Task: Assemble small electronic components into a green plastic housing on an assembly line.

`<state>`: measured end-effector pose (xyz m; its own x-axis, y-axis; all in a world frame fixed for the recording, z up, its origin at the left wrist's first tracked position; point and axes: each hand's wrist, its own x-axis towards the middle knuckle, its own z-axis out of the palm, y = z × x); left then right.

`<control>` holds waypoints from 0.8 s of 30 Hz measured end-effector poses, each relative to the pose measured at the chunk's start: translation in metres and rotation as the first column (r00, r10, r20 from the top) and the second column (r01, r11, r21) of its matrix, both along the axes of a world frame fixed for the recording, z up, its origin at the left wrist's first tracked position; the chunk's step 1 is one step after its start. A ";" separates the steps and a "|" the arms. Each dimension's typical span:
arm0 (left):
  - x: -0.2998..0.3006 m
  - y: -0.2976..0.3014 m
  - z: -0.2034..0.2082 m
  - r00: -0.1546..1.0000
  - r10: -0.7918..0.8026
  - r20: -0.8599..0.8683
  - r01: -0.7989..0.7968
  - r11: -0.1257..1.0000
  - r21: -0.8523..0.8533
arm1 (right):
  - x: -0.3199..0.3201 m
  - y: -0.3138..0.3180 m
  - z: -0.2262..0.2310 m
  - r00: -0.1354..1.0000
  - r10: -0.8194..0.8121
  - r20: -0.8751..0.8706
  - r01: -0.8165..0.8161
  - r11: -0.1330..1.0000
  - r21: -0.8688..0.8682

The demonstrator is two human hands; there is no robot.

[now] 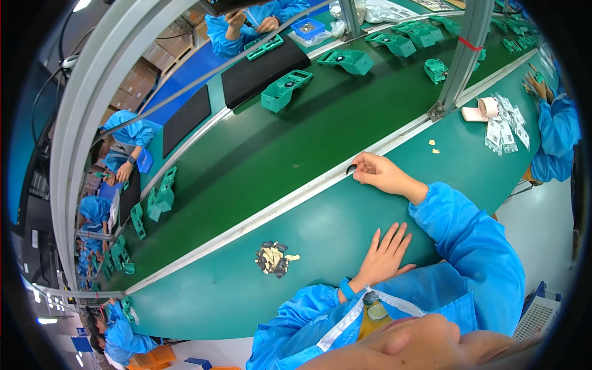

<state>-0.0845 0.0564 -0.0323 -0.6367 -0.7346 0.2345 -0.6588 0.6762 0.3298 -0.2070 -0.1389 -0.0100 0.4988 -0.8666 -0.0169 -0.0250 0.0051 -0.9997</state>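
My right hand (387,176) is raised by the metal rail along the belt, thumb and fingers pinched on a small curved black piece (351,169) whose exact kind I cannot make out. Flat on the green worktable (216,287) rests my left hand (383,254), fingers spread and holding nothing, a blue band at its wrist. To the left of it lies a small heap of black and cream pieces (271,259). Beyond my right hand, toward the right, are two small cream scraps (434,148) on the tabletop.
Green plastic housings (285,90) stand along the green conveyor belt (265,160). A metal post (464,58) rises from the rail. At the right are a tape roll (488,107) and small clear packets (507,126). Co-workers in blue sit across the belt and at both ends.
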 end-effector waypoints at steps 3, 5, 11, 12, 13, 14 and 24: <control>0.001 -0.001 0.001 1.000 0.001 0.027 -0.001 1.000 0.003 | 0.000 0.001 0.002 0.998 0.016 0.061 -0.018 0.999 0.033; 0.003 -0.001 0.004 0.996 0.002 0.086 -0.001 1.000 -0.006 | 0.001 0.003 0.009 0.999 0.016 0.034 -0.017 0.999 0.035; 0.004 -0.004 -0.006 0.997 0.022 0.075 -0.014 0.994 -0.105 | 0.003 -0.004 0.008 0.994 0.027 0.103 -0.042 0.989 0.143; 0.006 -0.005 -0.006 0.997 0.031 0.077 -0.023 0.994 -0.106 | 0.004 -0.013 0.011 0.994 0.037 0.104 -0.051 0.989 0.142; 0.006 -0.006 -0.003 0.998 0.016 0.061 -0.013 0.998 -0.055 | -0.001 -0.026 0.020 0.996 -0.036 0.076 0.031 0.998 0.059; 0.007 -0.006 0.000 0.999 0.005 0.047 -0.005 1.000 -0.006 | -0.004 -0.045 0.026 0.993 -0.106 0.056 0.108 0.994 -0.027; 0.005 -0.002 0.007 1.000 0.001 -0.011 0.000 0.997 0.082 | -0.153 -0.247 0.018 -0.399 -0.832 -0.386 0.482 0.167 -0.860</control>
